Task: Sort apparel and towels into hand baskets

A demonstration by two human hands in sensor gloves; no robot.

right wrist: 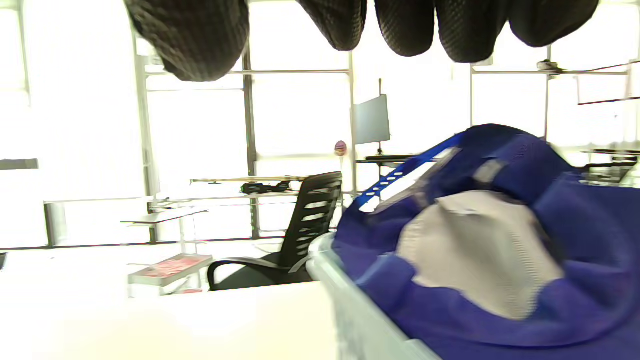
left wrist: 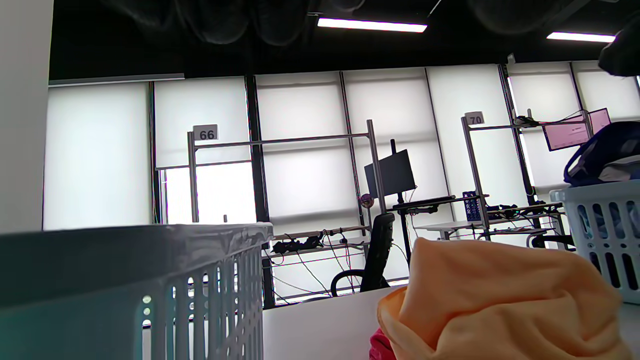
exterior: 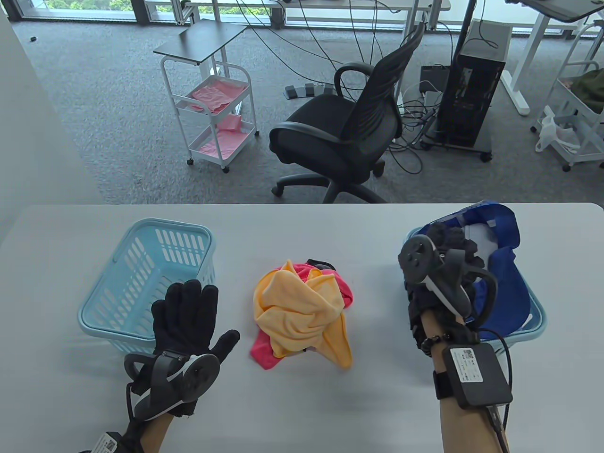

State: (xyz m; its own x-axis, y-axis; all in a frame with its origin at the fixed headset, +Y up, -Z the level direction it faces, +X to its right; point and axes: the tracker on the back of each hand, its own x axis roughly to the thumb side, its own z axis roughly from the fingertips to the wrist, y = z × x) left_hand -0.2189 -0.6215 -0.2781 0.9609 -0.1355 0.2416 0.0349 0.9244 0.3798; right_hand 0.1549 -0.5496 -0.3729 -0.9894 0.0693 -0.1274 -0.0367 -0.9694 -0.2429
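Left hand [exterior: 188, 314] hovers flat, its grip wide, at seven o'clock. Right hand [exterior: 439, 283], grip loose and empty, sits over the blue caps [exterior: 500, 288]. Tangled orange towel [exterior: 302, 311] and pink towel [exterior: 264, 351] could lift together, likely spilling outside the left basket [exterior: 141, 264].

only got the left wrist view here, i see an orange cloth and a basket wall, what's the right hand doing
Observer: The right hand hovers over the light blue plastic basket on the right, above the blue cap lying inside.
Operator: is it holding the cap
Observer: No; in the right wrist view its fingertips hang above the cap with nothing in their grip.
Operator: anything in the left basket
Observer: The light blue slotted basket on the left looks empty; the left hand is spread open at its near edge.
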